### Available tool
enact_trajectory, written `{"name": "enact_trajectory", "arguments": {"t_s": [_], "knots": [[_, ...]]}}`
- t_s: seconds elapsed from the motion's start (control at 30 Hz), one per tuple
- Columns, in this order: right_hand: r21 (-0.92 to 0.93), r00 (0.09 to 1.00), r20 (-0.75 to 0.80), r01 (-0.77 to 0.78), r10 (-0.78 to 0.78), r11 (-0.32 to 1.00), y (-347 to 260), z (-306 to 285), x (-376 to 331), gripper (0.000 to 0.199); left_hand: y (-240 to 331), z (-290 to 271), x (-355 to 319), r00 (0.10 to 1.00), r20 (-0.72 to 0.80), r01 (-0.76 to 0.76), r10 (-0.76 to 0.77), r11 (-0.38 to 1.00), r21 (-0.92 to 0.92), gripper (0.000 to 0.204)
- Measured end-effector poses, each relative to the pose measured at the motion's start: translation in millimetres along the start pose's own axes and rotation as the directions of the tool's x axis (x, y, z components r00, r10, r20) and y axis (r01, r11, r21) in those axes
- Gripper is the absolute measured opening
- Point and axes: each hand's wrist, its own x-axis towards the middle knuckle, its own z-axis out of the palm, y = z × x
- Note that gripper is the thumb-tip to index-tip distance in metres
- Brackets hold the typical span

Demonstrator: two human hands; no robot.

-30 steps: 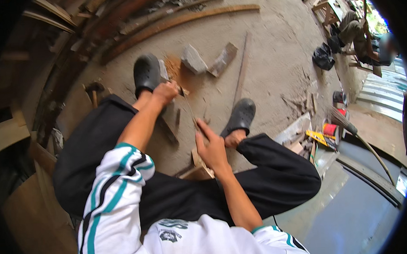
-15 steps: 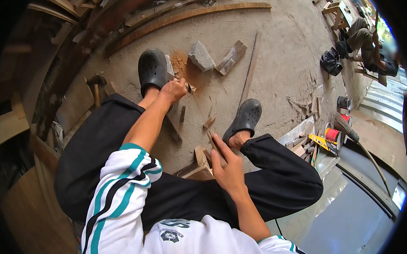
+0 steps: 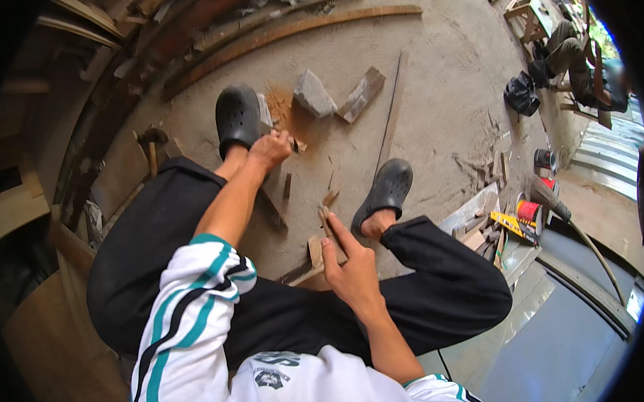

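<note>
- Across the upper middle of the frame, the rough floor [image 3: 446, 73] carries a grey stone block [image 3: 314, 95], apparently heavy and stiff.
- Just below centre frame, the right hand [image 3: 355, 270] has its fingers drawn nearly together, thumb opposing, along a slim brown piece [image 3: 324, 217].
- Left of centre, the left hand [image 3: 266, 152] is curled into a fist, seemingly around a dark piece [image 3: 295, 144], mostly hidden.
- The slim brown piece looks like wood: probably light, stiff, grippy, though liable to splinter; its middle, between thumb and forefinger, seems the safest hold.
</note>
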Motion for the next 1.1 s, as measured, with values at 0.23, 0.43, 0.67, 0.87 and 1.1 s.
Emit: {"name": "enact_trajectory", "arguments": {"t_s": [0.23, 0.43, 0.67, 0.87, 1.1], "knots": [[0.08, 0.988, -0.046, 0.152, -0.149, 0.985, 46.6, 18.6, 48.4, 0.039, -4.4, -6.3, 3.8, 0.997, 0.077, -0.006, 0.013, 0.995, -0.096, 0.012], [0.004, 0.999, 0.026, 0.025, -0.026, 1.0, 5.6, -17.2, -14.2, 0.039, -4.5, 5.1, -0.6, 0.998, 0.059, 0.01, -0.005, 0.997, -0.077, 0.012], [0.136, 0.997, -0.048, 0.065, -0.059, 0.989, 48.5, 20.4, 57.1, 0.039, -4.6, 2.8, 5.3, 0.999, 0.027, -0.03, 0.033, 0.994, -0.104, 0.011], [0.045, 0.993, -0.045, 0.113, -0.111, 0.993, 26.3, -15.2, -18.4, 0.039, -6.7, 0.7, 2.9, 0.997, 0.073, -0.024, 0.031, 0.996, -0.09, 0.012], [0.02, 0.996, -0.033, 0.086, -0.085, 0.996, 46.9, 10.8, 30.7, 0.039, -6.4, 0.4, 2.9, 0.997, 0.075, -0.026, 0.033, 0.996, -0.085, 0.012]]}}
